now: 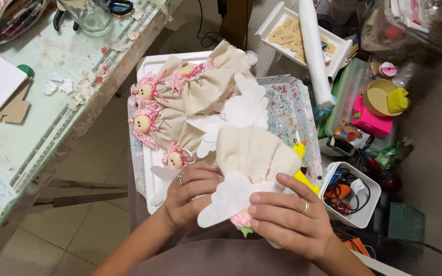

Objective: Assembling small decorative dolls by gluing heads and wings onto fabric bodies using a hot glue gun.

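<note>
Pressing the white felt wing [226,197] onto the back of the cream fabric angel doll [254,153] goes best, as far as can be judged, with steady, even pressure along the wing's inner edge, keeping the wing centred on the doll's back and the doll supported from below so the fabric does not bunch. The doll is held over the person's lap, at the near edge of the white tray [152,66], with its pink yarn hair [241,219] showing below the wing. The left hand [188,197] is curled under and around the doll's left side, its fingers partly closed in a grasp on doll and wing together (a ring shows on one finger). The right hand [282,217] lies over the doll's lower right side, fingers extended and fairly flat, with the fingertips [254,197] bearing down on the wing's edge; it holds rather than clenches. On the tray behind lie finished angel dolls [180,97] with round faces, and loose white wings [241,105] rest just beside them.
</note>
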